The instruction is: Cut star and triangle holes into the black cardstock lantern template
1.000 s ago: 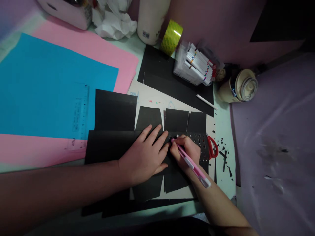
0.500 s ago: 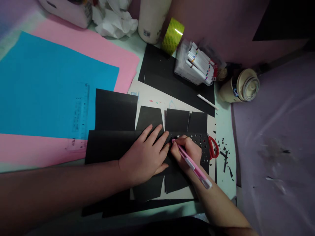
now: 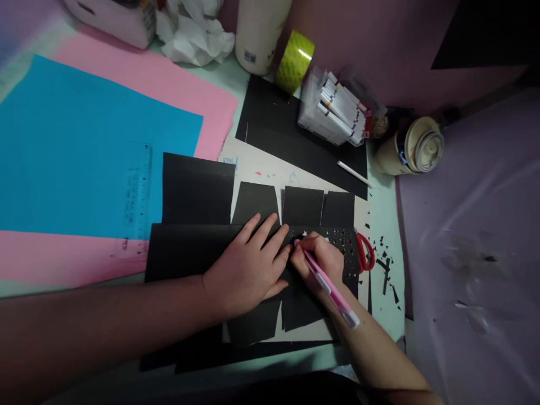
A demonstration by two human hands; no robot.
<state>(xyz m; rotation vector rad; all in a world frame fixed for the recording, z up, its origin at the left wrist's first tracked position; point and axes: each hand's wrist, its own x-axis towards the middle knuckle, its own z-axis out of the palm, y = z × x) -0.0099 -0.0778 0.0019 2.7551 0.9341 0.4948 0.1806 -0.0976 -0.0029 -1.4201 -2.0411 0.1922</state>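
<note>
A black paper piece with several cut flaps lies on a white sheet. Small cut-out shapes, a star among them, show in its right part. My left hand lies flat on the black paper with its fingers spread. Just to the right, my right hand is closed around a slim pink pen-like tool. The tool slants, its lower end at the paper beside my left fingertips; its very tip is hidden by my fingers. Red-handled scissors lie at the paper's right edge, partly covered.
Blue paper and a clear ruler lie on pink paper at left. Behind stand yellow-green tape, a marker box and a cup. Black scraps are scattered at right.
The upper end of the pink tool has tilted slightly left and down, with my right hand nearly in place. My left hand stays flat on the paper.
</note>
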